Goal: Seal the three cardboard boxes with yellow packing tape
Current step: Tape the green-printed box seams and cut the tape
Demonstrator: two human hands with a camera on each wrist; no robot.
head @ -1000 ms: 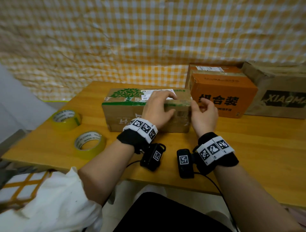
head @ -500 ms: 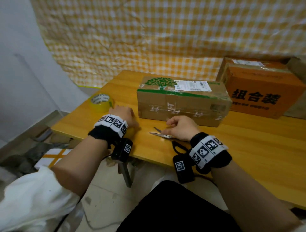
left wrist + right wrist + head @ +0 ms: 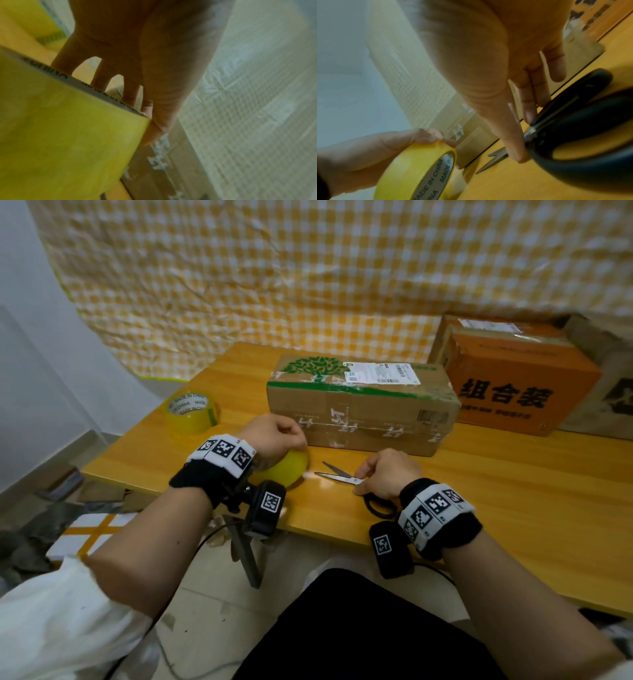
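Left hand (image 3: 274, 436) grips a tape roll (image 3: 286, 470), fingers curled over its rim, and from the head view the wrist hides most of it (the right wrist view shows it better). Right hand (image 3: 387, 472) is down on the scissors (image 3: 337, 475), thumb and fingertips pinching near the pivot; the black handles sit half under the palm. Blades lie open on the desk (image 3: 513, 508). Just behind stands the tree box (image 3: 359, 405), the orange box (image 3: 513, 378) to its right, a third box (image 3: 606, 378) cut off at the edge. A spare roll (image 3: 190, 412) sits left.
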